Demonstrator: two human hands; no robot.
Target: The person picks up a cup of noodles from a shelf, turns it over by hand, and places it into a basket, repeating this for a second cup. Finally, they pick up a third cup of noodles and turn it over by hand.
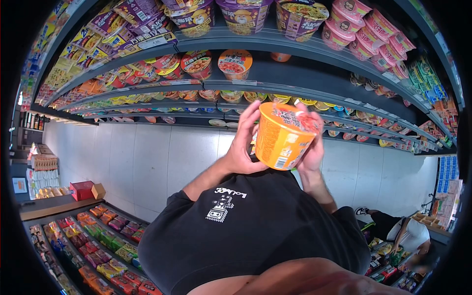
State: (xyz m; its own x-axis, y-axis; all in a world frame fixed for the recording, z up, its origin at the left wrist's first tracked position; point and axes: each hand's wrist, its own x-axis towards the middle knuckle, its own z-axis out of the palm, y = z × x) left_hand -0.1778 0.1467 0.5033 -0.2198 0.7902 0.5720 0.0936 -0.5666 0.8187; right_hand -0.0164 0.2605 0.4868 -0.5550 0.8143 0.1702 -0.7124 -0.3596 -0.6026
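Note:
Both of my hands hold an orange instant-noodle bowl [282,140] in front of my chest, tilted with its printed lid facing up and to the right. My left hand [243,142] wraps the bowl's left side, fingers reaching up to the rim. On the opposite side my right hand [313,147] cups the bowl, with its fingers over the lid edge. My black T-shirt [246,231] with a small white print fills the lower middle of the view.
Curved shelves [275,42] of noodle bowls span the top: purple bowls [243,14], red-orange bowls [235,63], pink cups [366,24]. Snack packets [103,246] fill a lower-left rack beside a red box [81,189]. Another person in a white top [405,233] crouches at lower right on the tiled floor [147,162].

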